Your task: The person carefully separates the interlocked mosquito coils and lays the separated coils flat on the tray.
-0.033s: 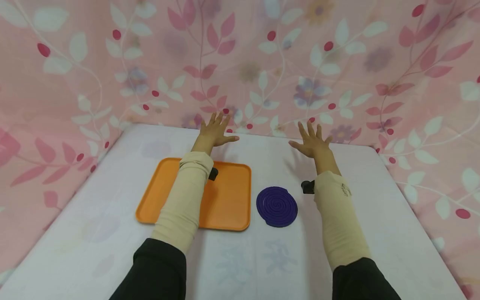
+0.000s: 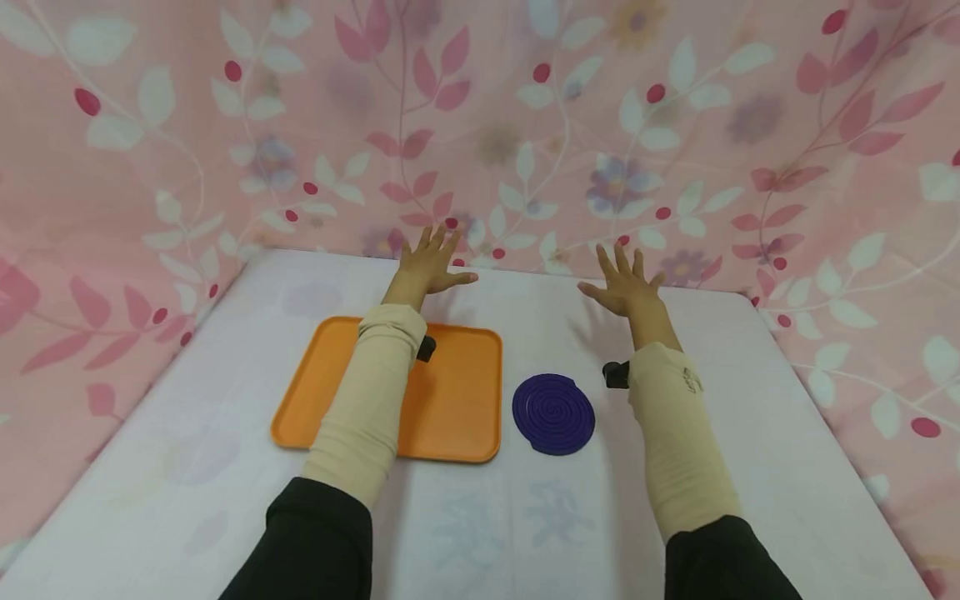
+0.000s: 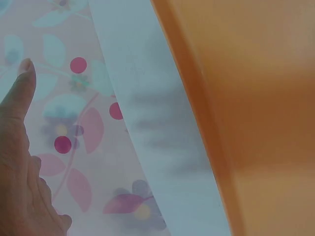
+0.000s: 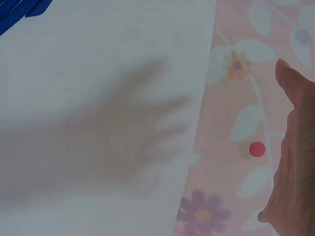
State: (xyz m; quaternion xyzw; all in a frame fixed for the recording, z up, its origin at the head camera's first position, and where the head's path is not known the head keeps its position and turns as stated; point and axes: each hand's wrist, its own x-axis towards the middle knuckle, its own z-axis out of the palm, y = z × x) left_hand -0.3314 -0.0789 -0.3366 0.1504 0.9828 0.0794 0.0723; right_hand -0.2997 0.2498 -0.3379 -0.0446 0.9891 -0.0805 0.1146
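Note:
My left hand (image 2: 426, 268) is held out over the far side of the table, fingers spread, holding nothing. Below and behind it lies an orange tray (image 2: 457, 400), partly covered by my left forearm; its rim also shows in the left wrist view. Off to the right, my right hand (image 2: 626, 287) hovers with fingers spread too, and it holds nothing. A flat purple-blue spiral mat (image 2: 553, 414), round in outline, rests on the table between the tray and my right forearm. Only a corner of this mat (image 4: 19, 12) appears in the right wrist view.
The table (image 2: 480, 525) has a white cover with faint printed shapes. A pink floral curtain (image 2: 495, 133) stands along its far edge and sides. Small black wrist cameras (image 2: 617, 375) are worn under the cream sleeves.

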